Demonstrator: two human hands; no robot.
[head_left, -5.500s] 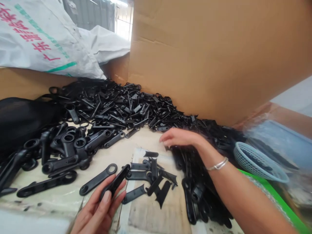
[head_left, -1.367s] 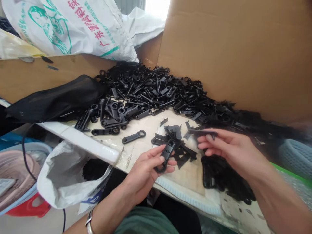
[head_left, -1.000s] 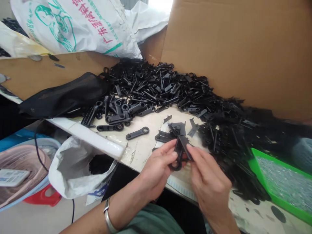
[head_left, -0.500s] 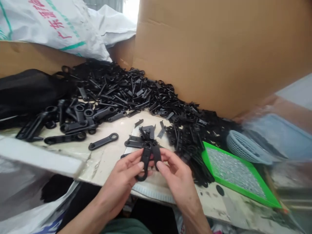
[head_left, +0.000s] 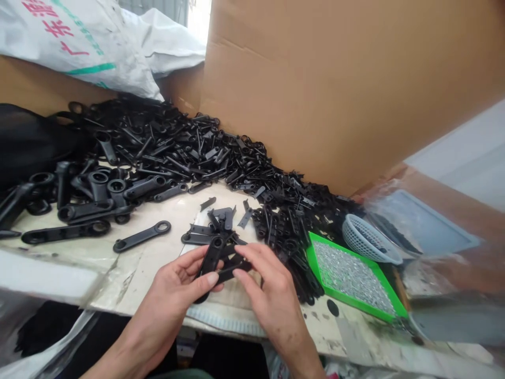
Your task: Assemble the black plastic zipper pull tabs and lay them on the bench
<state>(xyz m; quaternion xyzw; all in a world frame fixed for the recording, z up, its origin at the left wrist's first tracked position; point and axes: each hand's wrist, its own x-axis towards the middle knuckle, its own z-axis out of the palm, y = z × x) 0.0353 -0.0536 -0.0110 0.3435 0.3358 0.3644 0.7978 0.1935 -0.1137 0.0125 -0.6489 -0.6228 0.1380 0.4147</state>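
Note:
My left hand (head_left: 177, 287) grips a long black plastic lever with a ring end (head_left: 210, 258), held upright over the table's near edge. My right hand (head_left: 266, 287) pinches a small flat black plastic piece (head_left: 232, 269) against that lever. Just beyond my fingers lie several loose flat black pieces (head_left: 215, 223) on a pale sheet. A single black ring-ended lever (head_left: 141, 237) lies flat to the left.
A big heap of black plastic parts (head_left: 185, 152) runs along the cardboard wall (head_left: 335, 89). Thicker black levers (head_left: 90, 197) pile at the left. A green tray of small metal bits (head_left: 349, 273) and a blue-grey basket (head_left: 369, 239) sit at right. White sacks (head_left: 79, 42) lie behind.
My right hand picked a small flat piece from the pile and brought it to the lever in my left hand. The view swung right, bringing the green tray into sight.

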